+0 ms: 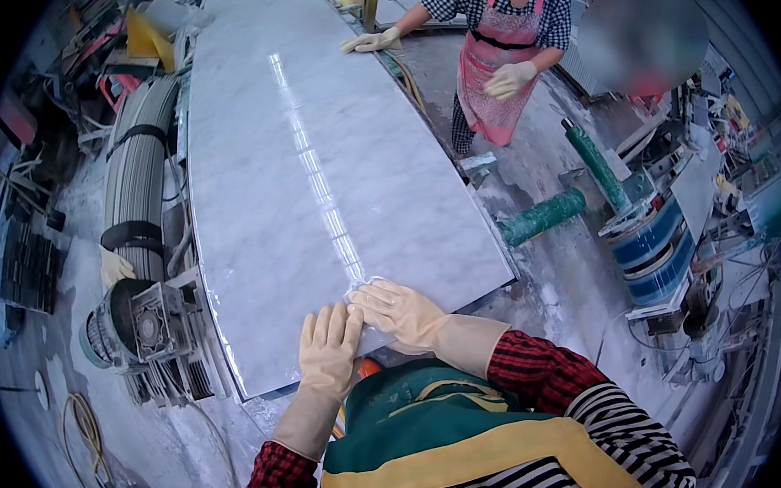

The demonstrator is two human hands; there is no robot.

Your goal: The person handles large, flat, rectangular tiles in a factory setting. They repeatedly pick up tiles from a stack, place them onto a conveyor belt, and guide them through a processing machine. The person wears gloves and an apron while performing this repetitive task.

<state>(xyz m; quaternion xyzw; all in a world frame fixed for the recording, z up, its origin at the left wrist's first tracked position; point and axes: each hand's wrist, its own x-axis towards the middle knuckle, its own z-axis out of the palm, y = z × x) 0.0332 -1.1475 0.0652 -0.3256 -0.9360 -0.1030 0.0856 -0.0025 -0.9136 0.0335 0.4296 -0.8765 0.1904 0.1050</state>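
Note:
A long, pale marbled slab or sheet [249, 191] with a glossy surface stretches away from me. Down its middle runs a bright, shiny strip [320, 185]; I cannot tell whether it is clear tape or glare on a film. At the slab's near end, my left hand [327, 348], in a cream rubber glove, lies flat with fingers stretched forward. Beside it my right hand [402, 315], gloved alike, rests on the slab at the strip's near end, its fingers pointing left. The two hands touch or nearly touch at the fingertips. No held object shows in either.
A co-worker in a pink apron [497, 61] stands at the far right, one gloved hand on the slab's edge. Green rollers [544, 216] and a blue drum-shaped machine part [653, 255] are at right. A motor [149, 325] and a strapped grey bundle [136, 186] line the left.

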